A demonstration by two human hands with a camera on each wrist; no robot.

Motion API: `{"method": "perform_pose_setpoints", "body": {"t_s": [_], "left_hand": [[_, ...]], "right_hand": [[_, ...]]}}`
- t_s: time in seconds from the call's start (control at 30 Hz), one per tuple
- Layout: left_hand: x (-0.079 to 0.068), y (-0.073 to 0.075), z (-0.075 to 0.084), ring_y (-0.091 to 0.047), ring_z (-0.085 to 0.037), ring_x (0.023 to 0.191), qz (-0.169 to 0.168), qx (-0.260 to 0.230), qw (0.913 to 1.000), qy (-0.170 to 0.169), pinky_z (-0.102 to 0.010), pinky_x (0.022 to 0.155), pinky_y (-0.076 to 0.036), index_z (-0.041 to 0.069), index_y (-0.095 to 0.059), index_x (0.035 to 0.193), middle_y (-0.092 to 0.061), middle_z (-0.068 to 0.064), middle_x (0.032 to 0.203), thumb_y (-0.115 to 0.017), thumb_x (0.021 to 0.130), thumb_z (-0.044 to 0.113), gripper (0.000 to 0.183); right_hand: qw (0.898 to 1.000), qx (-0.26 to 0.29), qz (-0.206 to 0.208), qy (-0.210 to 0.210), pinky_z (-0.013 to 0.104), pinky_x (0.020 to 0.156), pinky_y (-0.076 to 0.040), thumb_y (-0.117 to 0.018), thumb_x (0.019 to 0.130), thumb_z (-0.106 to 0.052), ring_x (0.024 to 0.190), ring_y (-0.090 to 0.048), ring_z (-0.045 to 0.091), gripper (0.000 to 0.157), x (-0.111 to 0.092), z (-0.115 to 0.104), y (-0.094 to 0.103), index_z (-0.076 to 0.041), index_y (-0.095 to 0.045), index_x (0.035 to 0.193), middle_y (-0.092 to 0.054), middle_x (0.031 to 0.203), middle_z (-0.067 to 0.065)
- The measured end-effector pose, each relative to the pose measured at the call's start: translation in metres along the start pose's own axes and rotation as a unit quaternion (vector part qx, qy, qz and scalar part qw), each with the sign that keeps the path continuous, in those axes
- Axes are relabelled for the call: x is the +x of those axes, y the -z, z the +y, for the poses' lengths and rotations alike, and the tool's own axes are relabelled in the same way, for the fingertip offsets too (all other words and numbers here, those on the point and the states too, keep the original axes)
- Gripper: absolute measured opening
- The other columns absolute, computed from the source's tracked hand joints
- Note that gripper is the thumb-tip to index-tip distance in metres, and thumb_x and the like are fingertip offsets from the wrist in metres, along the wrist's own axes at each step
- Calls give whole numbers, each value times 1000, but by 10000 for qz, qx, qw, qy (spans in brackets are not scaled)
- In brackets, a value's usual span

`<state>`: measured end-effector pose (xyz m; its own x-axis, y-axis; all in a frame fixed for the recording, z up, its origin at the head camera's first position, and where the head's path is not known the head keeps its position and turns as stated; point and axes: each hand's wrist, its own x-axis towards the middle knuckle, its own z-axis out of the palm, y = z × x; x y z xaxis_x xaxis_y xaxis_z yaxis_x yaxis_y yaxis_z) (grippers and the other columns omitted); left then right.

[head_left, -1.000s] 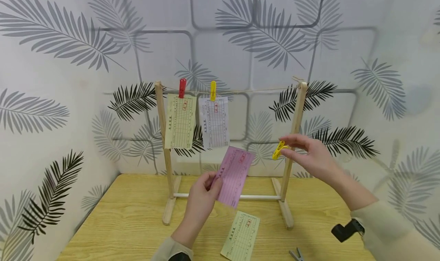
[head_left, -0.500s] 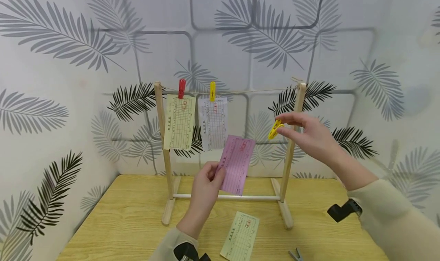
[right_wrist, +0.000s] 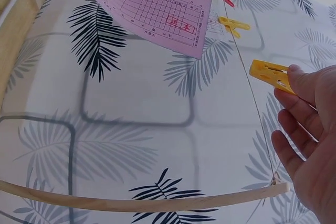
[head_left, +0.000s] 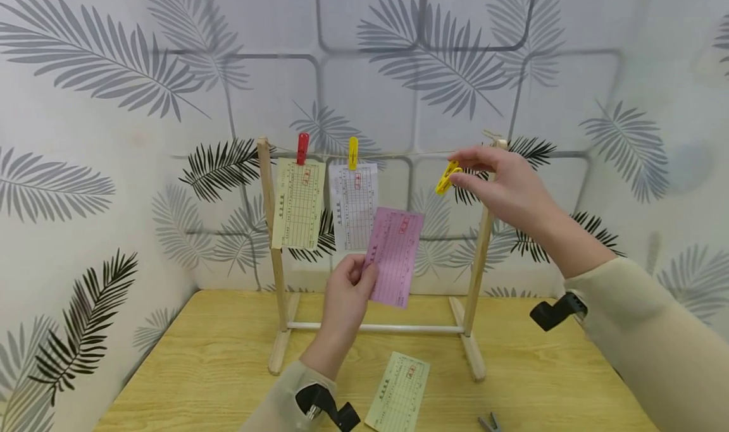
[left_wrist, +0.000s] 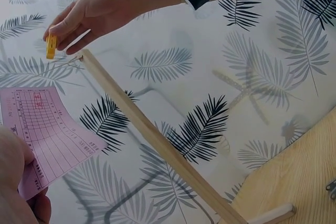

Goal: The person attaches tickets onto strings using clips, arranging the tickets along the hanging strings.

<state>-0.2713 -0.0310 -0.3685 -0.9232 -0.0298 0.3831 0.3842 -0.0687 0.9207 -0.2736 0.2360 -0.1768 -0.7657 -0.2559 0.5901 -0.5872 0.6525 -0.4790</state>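
**Pink printed paper slip (head_left: 397, 248) in the left hand (head_left: 348, 290), yellow plastic clothespin (head_left: 448, 178) in the right hand (head_left: 509, 182)**

The slip is held up in midair, tilted, below a thin twine line (head_left: 418, 153) and apart from it. The left hand, at its 8 o'clock, pinches its edge, thumb in front and fingers behind. At 1 o'clock the right hand pinches the clothespin between thumb and forefinger, its other fingers loosely extended, near the line.

At the slip's 10 o'clock, just beside it, hangs a white printed paper slip (head_left: 353, 214) under a second yellow plastic clothespin (head_left: 353, 153). Farther out in that direction, a pale yellow printed paper slip (head_left: 299, 207) hangs from a red plastic clothespin (head_left: 302, 148). At 6 o'clock a pale green-yellow printed paper slip (head_left: 398, 392) lies on the wood-grain table (head_left: 199, 356); at 5 o'clock is a grey clip (head_left: 490, 423), partly cut off by the head view's edge.

A pale wooden frame (head_left: 279, 283) carries the line, before a white leaf-patterned backdrop (head_left: 364, 97).
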Motion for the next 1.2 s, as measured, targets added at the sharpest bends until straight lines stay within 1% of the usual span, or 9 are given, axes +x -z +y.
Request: {"method": "perform_pose_setpoints", "body": {"t_s": [0.1, 0.23, 0.47, 0.53, 0.7, 0.83, 0.93, 1.1, 1.2], "left_hand": [[2, -3, 2, -73, -19, 89, 19, -112, 9999, 20, -31, 75, -60, 1, -73, 119, -80, -14, 105, -68, 108, 6, 12], [5, -6, 4, -72, -18, 87, 45, -144, 9999, 54, -30, 74, -59, 1, -73, 118, -79, -13, 104, -68, 109, 8, 13], [10, -9, 7, -71, -18, 88, 102, -171, 9998, 81, -28, 73, -59, 0, -73, 119, -79, -13, 105, -67, 109, 8, 14], [12, -11, 7, -71, -18, 88, 114, -208, 9997, 72, -28, 73, -59, 0, -73, 119, -78, -14, 105, -67, 109, 8, 14], [16, -15, 9, -74, -20, 93, 130, -320, 9994, 83, -31, 78, -62, 0, -73, 121, -79, -15, 109, -67, 109, 7, 15], [19, -18, 10, -75, -22, 96, 150, -357, 9992, 102, -34, 82, -62, 0, -73, 122, -80, -16, 112, -67, 109, 8, 16], [22, -20, 10, -75, -22, 97, 158, -375, 9991, 100, -34, 83, -62, 0, -73, 123, -79, -16, 113, -67, 109, 8, 17], [26, -23, 13, -73, -20, 96, 139, -402, 9991, 85, -32, 82, -60, -1, -72, 122, -79, -16, 112, -67, 110, 8, 16], [28, -25, 16, -73, -20, 97, 105, -470, 9988, 97, -33, 83, -60, -1, -72, 123, -79, -16, 112, -66, 110, 7, 17]], "right_hand": [[9999, -94, 30, 97, 58, 112, -46, -75, 108, -24, 133, -64, 30, 31, 7, -4, -1, -11, -74, 136, -76, 130, 6], [9997, -192, 80, 95, 57, 110, -46, -74, 109, -25, 130, -65, 30, 29, 14, -9, -1, -12, -75, 135, -77, 128, 6], [9996, -268, 48, -47, 59, 112, -45, -73, 109, -27, 138, -61, 33, 31, 27, -16, 1, -13, -74, 136, -75, 135, 8], [9996, -261, 49, -58, 58, 111, -46, -74, 108, -25, 138, -61, 33, 29, 31, -17, 2, -12, -75, 134, -75, 135, 8], [9996, -253, 84, -27, 55, 107, -49, -74, 108, -22, 135, -64, 32, 26, 40, -19, 2, -11, -76, 131, -76, 133, 9], [9996, -261, 63, -30, 55, 107, -49, -74, 109, -23, 133, -65, 31, 27, 46, -20, 2, -10, -76, 132, -75, 134, 9], [9996, -290, 45, -15, 55, 108, -48, -73, 109, -22, 132, -66, 31, 28, 49, -20, 1, -9, -75, 133, -74, 134, 10], [9996, -273, 39, -23, 53, 107, -50, -73, 109, -23, 130, -67, 30, 28, 54, -20, 1, -8, -75, 133, -75, 133, 10], [9997, -236, 34, -58, 52, 106, -51, -72, 109, -23, 130, -66, 29, 29, 57, -20, 1, -8, -74, 133, -75, 132, 10]]}}
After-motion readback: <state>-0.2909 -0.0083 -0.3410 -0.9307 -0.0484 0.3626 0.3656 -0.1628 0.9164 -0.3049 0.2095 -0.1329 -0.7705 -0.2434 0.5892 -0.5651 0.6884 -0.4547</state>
